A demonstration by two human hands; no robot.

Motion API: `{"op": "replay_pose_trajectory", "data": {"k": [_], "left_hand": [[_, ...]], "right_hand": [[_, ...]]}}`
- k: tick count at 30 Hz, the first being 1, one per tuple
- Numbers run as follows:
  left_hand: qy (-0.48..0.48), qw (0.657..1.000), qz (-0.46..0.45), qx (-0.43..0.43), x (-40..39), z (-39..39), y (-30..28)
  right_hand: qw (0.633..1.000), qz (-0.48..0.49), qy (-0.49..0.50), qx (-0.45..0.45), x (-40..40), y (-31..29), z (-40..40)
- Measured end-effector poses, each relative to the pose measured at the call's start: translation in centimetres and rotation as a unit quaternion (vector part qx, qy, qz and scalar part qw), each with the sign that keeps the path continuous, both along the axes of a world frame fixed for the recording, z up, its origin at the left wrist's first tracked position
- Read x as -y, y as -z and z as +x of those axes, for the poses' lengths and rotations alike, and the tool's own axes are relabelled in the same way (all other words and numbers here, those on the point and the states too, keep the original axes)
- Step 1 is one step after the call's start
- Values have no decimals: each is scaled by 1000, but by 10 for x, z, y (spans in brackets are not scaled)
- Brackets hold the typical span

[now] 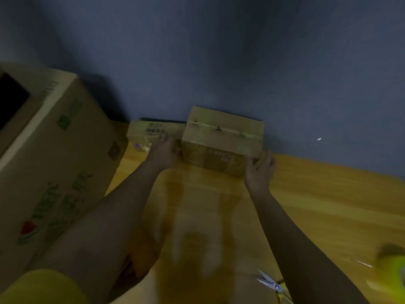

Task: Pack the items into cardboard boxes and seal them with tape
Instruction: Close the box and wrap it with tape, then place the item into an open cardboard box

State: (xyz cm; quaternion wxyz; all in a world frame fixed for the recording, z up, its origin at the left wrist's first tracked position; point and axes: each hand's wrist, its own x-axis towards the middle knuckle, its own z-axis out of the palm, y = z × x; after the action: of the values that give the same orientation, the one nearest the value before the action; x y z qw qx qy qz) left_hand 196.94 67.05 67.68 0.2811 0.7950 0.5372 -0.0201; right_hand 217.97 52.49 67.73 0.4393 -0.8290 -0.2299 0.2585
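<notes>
A small sealed cardboard box (pixel 223 139) with tape along its top seam stands at the far edge of the wooden table (pixel 317 194), against the blue wall. My left hand (pixel 165 151) presses against its left side. My right hand (pixel 259 170) holds its lower right corner, fingers lightly curled around the edge. A second, lower sealed box (pixel 146 132) lies just left of it, behind my left hand. A roll of tape (pixel 392 268) sits blurred at the right edge.
A large printed cardboard carton (pixel 50 154) with an open top stands at the left. Scissors (pixel 270 281) with yellow handles lie near the front, under my right forearm. The blue wall (pixel 219 62) closes off the back.
</notes>
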Motion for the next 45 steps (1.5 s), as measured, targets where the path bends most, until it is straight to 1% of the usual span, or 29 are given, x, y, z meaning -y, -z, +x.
{"op": "replay_pose_trajectory", "data": {"k": [2, 3, 5, 7, 9, 12, 15, 17, 20, 23, 25, 28, 31, 33, 35, 37, 39, 42, 45], "left_hand": [[-16, 1000, -11, 20, 28, -7, -16], [-24, 999, -19, 21, 43, -13, -24], [-50, 998, -25, 22, 72, -34, -37], [-94, 995, -14, 27, 100, -63, -47], [-137, 990, -3, 23, 127, -96, -56], [-194, 981, 10, 19, 169, -147, -62], [-239, 970, 28, 10, 202, -191, -60], [-245, 968, 41, -17, 217, -212, -55], [-236, 970, 47, -42, 227, -235, -45], [-180, 980, 29, -81, 228, -248, -33], [-132, 985, 28, -107, 224, -253, -29], [-83, 986, 38, -142, 217, -253, -24], [-79, 986, 32, -142, 212, -250, -21], [-70, 986, 28, -147, 209, -248, -18], [-63, 989, 25, -133, 207, -245, -16], [-50, 993, 30, -106, 203, -239, -15], [-28, 996, 45, -78, 201, -224, -16], [-3, 999, 37, -32, 201, -187, -22], [10, 1000, 19, 8, 202, -146, -27]], "right_hand": [[996, 26, -34, 76, 19, -5, -25], [993, 30, -77, 87, 28, -6, -40], [979, 24, -186, 77, 41, -7, -72], [956, 9, -286, 64, 51, -7, -105], [930, -4, -365, 31, 57, -8, -137], [900, -7, -436, -8, 66, -9, -181], [883, -15, -467, -38, 76, -7, -214], [882, -41, -466, -63, 83, -2, -228], [888, -113, -435, -98, 93, 8, -245], [893, -176, -395, -121, 97, 14, -258], [902, -200, -366, -106, 100, 14, -269], [929, -198, -298, -90, 109, 16, -281], [952, -177, -226, -109, 122, 20, -288], [959, -174, -201, -96, 128, 19, -290], [967, -169, -172, -80, 133, 15, -287], [976, -145, -153, -49, 143, 7, -276], [983, -113, -146, -5, 157, -4, -257], [983, -110, -132, 67, 173, -17, -217], [986, -104, -113, 70, 182, -23, -177]]}}
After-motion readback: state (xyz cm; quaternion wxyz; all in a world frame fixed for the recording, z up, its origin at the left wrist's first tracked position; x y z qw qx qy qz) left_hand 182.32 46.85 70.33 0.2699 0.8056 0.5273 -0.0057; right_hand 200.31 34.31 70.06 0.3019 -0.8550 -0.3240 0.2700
